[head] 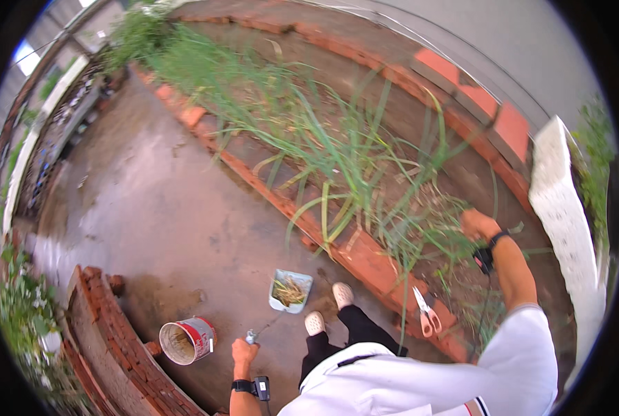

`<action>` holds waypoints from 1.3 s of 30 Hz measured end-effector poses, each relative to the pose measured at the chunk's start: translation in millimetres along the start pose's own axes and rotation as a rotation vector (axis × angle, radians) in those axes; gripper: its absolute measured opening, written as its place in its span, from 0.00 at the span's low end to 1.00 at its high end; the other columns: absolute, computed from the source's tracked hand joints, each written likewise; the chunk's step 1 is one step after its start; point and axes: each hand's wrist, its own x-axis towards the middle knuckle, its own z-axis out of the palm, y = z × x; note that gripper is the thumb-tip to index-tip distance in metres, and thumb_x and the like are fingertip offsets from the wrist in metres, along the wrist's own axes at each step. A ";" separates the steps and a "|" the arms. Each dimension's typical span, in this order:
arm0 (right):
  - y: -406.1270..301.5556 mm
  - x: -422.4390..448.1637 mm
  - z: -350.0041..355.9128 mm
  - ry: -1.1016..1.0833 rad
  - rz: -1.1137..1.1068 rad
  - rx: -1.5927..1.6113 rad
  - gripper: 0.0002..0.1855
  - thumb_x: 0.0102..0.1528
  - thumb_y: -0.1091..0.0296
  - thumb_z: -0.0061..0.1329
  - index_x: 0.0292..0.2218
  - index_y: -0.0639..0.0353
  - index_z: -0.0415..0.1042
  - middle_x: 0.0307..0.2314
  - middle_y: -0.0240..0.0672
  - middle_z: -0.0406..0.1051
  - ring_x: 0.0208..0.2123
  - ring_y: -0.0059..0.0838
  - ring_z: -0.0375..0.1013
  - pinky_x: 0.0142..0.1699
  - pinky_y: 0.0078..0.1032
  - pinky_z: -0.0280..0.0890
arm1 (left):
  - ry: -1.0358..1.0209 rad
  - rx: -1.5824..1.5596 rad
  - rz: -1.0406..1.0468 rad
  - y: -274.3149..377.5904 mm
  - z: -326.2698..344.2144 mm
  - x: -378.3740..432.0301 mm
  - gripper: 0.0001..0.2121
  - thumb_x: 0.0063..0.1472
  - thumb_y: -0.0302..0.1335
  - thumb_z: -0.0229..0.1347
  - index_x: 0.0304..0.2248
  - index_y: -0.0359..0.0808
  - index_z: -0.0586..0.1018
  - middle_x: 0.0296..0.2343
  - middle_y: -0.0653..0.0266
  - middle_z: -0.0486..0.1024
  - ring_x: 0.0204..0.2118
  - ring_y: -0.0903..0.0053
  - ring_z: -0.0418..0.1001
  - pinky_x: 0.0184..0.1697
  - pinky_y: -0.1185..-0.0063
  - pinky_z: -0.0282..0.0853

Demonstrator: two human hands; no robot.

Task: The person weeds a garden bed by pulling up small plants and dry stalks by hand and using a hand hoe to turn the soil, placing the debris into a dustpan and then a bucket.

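Note:
My left hand (244, 352) grips the upper end of a thin handle, which runs to a pale blue dustpan (276, 306) on the wet ground. Dry yellowed plant scraps (288, 290) lie in the pan. Over on the right, my right hand (478, 224) reaches among the leaves of the onion-like plants (358, 184), its fingers curled and blurred. Whether it holds a leaf is hidden. Scissors with pinkish handles (430, 321) rest on the brick edging (364, 260) of the bed, blades pointing away from me.
A red and white bucket (187, 340) lies tilted toward me at left, near a curved brick wall (117, 333). My feet in pale clogs (315, 323) stand beside the bed. Loose red bricks (509, 130) top the far wall, next to a white block (561, 192).

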 end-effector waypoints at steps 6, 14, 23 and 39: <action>-13.4 -1.9 -11.4 0.008 -0.018 -0.086 0.09 0.39 0.79 0.52 0.27 0.73 0.75 0.27 0.55 0.75 0.34 0.50 0.77 0.34 0.40 0.71 | -0.010 -0.166 0.094 -18.3 12.6 6.8 0.10 0.42 0.25 0.62 0.26 0.27 0.79 0.17 0.53 0.76 0.21 0.65 0.77 0.29 0.70 0.71; 2.8 -19.1 -7.1 0.063 -0.070 -0.196 0.10 0.37 0.76 0.56 0.26 0.69 0.77 0.26 0.52 0.75 0.33 0.50 0.76 0.34 0.40 0.70 | -0.025 -0.224 0.074 1.6 3.0 2.1 0.07 0.45 0.22 0.60 0.25 0.27 0.78 0.15 0.56 0.75 0.18 0.69 0.75 0.25 0.73 0.69; -16.8 -74.2 -92.6 0.497 -0.169 0.447 0.12 0.44 0.73 0.51 0.33 0.63 0.74 0.25 0.40 0.75 0.30 0.37 0.76 0.35 0.31 0.69 | -0.059 -0.165 0.122 6.0 9.1 5.0 0.08 0.43 0.24 0.62 0.24 0.28 0.79 0.17 0.54 0.76 0.20 0.65 0.76 0.27 0.70 0.70; -392.5 -97.6 7.4 0.213 -0.668 0.923 0.06 0.52 0.74 0.49 0.34 0.65 0.72 0.23 0.32 0.73 0.23 0.19 0.71 0.30 0.22 0.66 | 0.242 -0.020 0.240 0.2 -22.5 -40.2 0.15 0.48 0.37 0.64 0.26 0.33 0.76 0.23 0.48 0.76 0.29 0.51 0.75 0.33 0.61 0.69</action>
